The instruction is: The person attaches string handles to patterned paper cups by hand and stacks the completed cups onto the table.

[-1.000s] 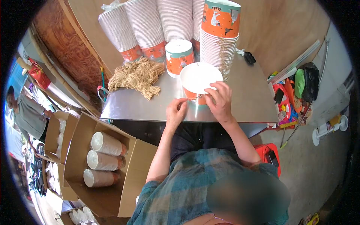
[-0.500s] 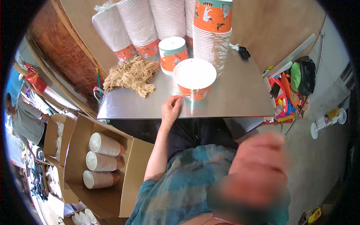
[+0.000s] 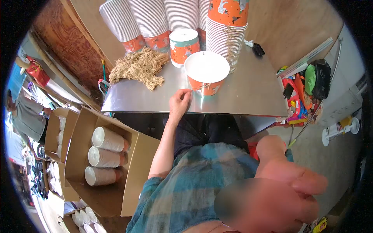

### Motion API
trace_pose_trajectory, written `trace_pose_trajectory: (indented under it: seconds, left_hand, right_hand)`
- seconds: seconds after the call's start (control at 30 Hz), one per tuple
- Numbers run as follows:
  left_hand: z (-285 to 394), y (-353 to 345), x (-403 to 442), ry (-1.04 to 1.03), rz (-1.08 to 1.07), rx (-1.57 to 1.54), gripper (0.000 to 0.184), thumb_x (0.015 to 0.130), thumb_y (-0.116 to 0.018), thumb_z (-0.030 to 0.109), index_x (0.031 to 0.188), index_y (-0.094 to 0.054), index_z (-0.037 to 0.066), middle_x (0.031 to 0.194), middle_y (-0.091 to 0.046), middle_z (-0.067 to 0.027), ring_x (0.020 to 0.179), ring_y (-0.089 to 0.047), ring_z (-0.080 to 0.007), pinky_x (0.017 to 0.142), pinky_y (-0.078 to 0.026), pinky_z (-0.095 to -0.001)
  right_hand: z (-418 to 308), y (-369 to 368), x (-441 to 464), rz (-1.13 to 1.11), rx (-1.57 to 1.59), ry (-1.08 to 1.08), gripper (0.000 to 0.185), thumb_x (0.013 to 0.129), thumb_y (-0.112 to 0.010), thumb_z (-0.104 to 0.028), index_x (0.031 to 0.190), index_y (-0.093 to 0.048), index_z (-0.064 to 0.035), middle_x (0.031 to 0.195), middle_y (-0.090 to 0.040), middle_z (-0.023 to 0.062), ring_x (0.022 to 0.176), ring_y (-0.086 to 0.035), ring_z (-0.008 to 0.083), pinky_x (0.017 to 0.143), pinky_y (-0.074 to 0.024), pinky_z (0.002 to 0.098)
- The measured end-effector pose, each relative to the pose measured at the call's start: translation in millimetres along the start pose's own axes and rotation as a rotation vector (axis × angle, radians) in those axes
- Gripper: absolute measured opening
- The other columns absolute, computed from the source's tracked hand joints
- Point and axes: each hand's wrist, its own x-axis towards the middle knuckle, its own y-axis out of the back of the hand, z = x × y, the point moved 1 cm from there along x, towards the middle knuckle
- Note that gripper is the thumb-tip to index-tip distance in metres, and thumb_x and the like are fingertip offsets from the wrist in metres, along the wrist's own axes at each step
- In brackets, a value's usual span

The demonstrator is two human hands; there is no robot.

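Note:
An open paper tub [image 3: 206, 68], white inside with an orange printed wall, stands upright near the middle of the metal table. A strand of twine shows on its front. My left hand [image 3: 180, 103] is closed, fingertips pinched at the tub's lower left; whatever they hold is too small to make out. Raised close to the camera at the lower right, my right hand [image 3: 289, 174] is blurred, and its grip is unclear. Behind the tub are an upside-down orange tub [image 3: 184, 48] and a tall stack of tubs [image 3: 226, 39] with twine along its side. Tan twine [image 3: 140, 68] lies in a heap on the left.
Wrapped tub stacks [image 3: 149, 23] line the back of the metal table [image 3: 248, 97]. A cardboard box [image 3: 136, 171] with three wrapped stacks sits lower left. A person [image 3: 27, 116] stands far left. Colourful bags [image 3: 303, 93] and a white stand [image 3: 342, 130] are at right.
My right hand has left the tub and come back towards the camera, low on the right. My left hand stays by the tub, fingers still pinched. The whole view has shifted slightly.

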Motion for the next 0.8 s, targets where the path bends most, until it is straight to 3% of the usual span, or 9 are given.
trace_pose_trajectory:
  seconds: [0.07, 0.23, 0.3, 0.33, 0.37, 0.43, 0.67, 0.73, 0.8]
  left_hand:
    - [-1, 1, 1, 0.021, -0.01, -0.011, 0.019, 0.1, -0.062, 0.015, 0.108, -0.072, 0.002, 0.065, -0.06, 0.003, 0.049, -0.048, -0.0032, 0.043, -0.036, -0.023]
    - [-3, 2, 0, 0.026, -0.03, -0.035, 0.019, 0.1, -0.061, 0.015, 0.109, -0.071, 0.001, 0.067, -0.061, 0.0026, 0.049, -0.048, -0.0032, 0.044, -0.036, -0.0229]
    - [1, 3, -1, 0.13, -0.024, -0.019, 0.018, 0.095, -0.065, 0.014, 0.107, -0.074, 0.004, 0.088, -0.073, -0.0095, 0.078, -0.067, -0.0145, 0.075, -0.053, -0.0296]
    - [0, 3, -1, 0.131, -0.024, -0.018, 0.018, 0.095, -0.065, 0.014, 0.107, -0.074, 0.004, 0.088, -0.073, -0.0095, 0.078, -0.067, -0.0145, 0.075, -0.053, -0.0296]
    - [-1, 2, 0, 0.128, -0.022, -0.034, 0.018, 0.095, -0.065, 0.014, 0.107, -0.074, 0.004, 0.087, -0.072, -0.0095, 0.077, -0.067, -0.0139, 0.074, -0.053, -0.0294]
    - [-2, 2, 0, 0.124, -0.022, -0.052, 0.018, 0.095, -0.065, 0.014, 0.107, -0.073, 0.004, 0.087, -0.072, -0.0096, 0.076, -0.066, -0.0133, 0.073, -0.053, -0.0291]
    - [-6, 1, 0, 0.147, -0.044, -0.122, 0.017, 0.097, -0.064, 0.012, 0.107, -0.073, 0.002, 0.087, -0.074, -0.0076, 0.078, -0.066, -0.0111, 0.073, -0.053, -0.0275]
    - [-5, 3, 0, 0.151, -0.041, -0.128, 0.017, 0.097, -0.064, 0.012, 0.107, -0.073, 0.001, 0.088, -0.074, -0.0072, 0.078, -0.066, -0.0109, 0.073, -0.053, -0.0273]
    - [-6, 3, 1, 0.193, -0.065, -0.138, 0.017, 0.097, -0.064, 0.012, 0.107, -0.073, 0.001, 0.09, -0.074, -0.0076, 0.079, -0.067, -0.0105, 0.074, -0.053, -0.0272]
  right_hand:
    - [4, -5, 3, 0.068, 0.043, -0.108, 0.024, 0.102, -0.049, -0.033, 0.085, -0.059, -0.0195, 0.071, -0.056, -0.0114, 0.07, -0.046, 0.0082, 0.084, -0.0382, 0.0343]
    - [58, -17, 37, -0.067, 0.621, 0.728, 0.019, 0.101, -0.053, -0.033, 0.097, -0.066, -0.02, 0.069, -0.053, -0.0111, 0.074, -0.046, 0.0073, 0.081, -0.0374, 0.0354]
    - [64, -17, 44, -0.111, 0.634, 0.787, 0.019, 0.101, -0.053, -0.033, 0.099, -0.066, -0.0197, 0.07, -0.054, -0.0113, 0.075, -0.046, 0.0071, 0.08, -0.0375, 0.0351]
    - [65, -17, 45, -0.155, 0.646, 0.848, 0.018, 0.101, -0.054, -0.033, 0.1, -0.067, -0.0194, 0.072, -0.054, -0.0115, 0.076, -0.046, 0.0069, 0.08, -0.0376, 0.0348]
    - [55, -15, 37, -0.154, 0.647, 0.847, 0.018, 0.101, -0.054, -0.033, 0.1, -0.067, -0.0194, 0.072, -0.054, -0.0115, 0.076, -0.046, 0.0069, 0.08, -0.0376, 0.0348]
    - [31, -13, 17, 0.069, 0.162, 0.395, 0.018, 0.101, -0.056, -0.033, 0.102, -0.067, -0.019, 0.076, -0.056, -0.012, 0.074, -0.046, 0.0067, 0.079, -0.0377, 0.0333]
    - [29, 11, 2, 0.075, 0.007, 0.217, 0.018, 0.103, -0.056, -0.033, 0.109, -0.069, -0.0224, 0.08, -0.056, -0.0141, 0.07, -0.047, 0.0052, 0.078, -0.0378, 0.03]
    - [69, -16, 52, -0.218, 0.675, 0.906, 0.019, 0.104, -0.053, -0.033, 0.109, -0.068, -0.0229, 0.077, -0.054, -0.015, 0.071, -0.047, 0.0041, 0.078, -0.0376, 0.0293]
    - [68, -18, 53, -0.229, 0.688, 0.867, 0.02, 0.104, -0.051, -0.033, 0.108, -0.068, -0.0229, 0.075, -0.053, -0.0153, 0.07, -0.046, 0.0038, 0.078, -0.0373, 0.0293]
